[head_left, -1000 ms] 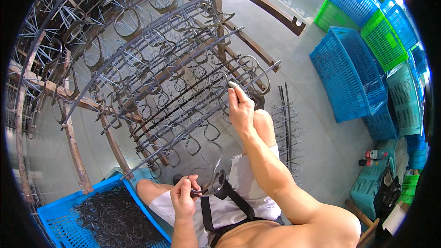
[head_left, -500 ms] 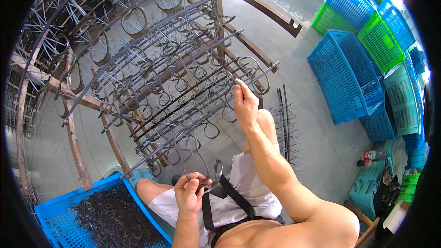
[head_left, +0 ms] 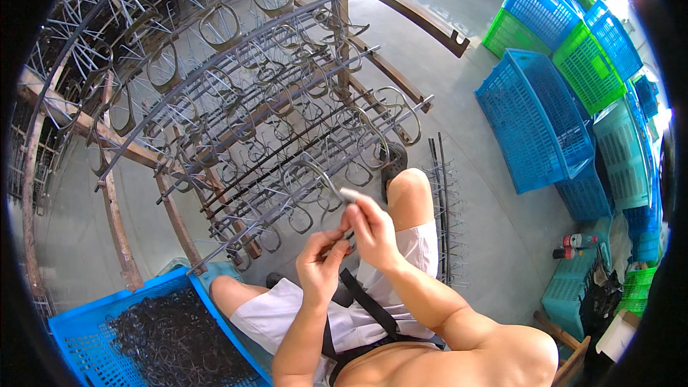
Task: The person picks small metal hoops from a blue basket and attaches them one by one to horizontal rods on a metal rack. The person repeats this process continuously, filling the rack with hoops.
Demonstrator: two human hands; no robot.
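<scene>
– Grey floor (head_left: 494, 244) spreads under everything I see from my desk, and a metal rack (head_left: 339, 14) hung with rows of loops (head_left: 278, 10) fills nine to twelve o'clock.
– Where are the hands?
– Close together, just below centre. I have the left hand (head_left: 320, 265) between six and seven, thumb and fingers pinched on a dark loop (head_left: 331, 184). The right hand (head_left: 376, 236) is at five, fingers bent toward the left fingertips, but it's blurred, so I can't tell whether it grips anything.
– And that loop?
– It rises from the fingers toward eleven, overlapping the rack from where I watch. I can't say if they touch.
– Anything lower down?
– Between seven and eight I get a blue basket (head_left: 84, 338) holding a tangle of dark scraps (head_left: 183, 340).
– Right side?
– Thin rods (head_left: 441, 208) lie on the floor near four, a big blue crate (head_left: 502, 122) sits between two and three, and two bottles (head_left: 575, 241) lie past three.
</scene>
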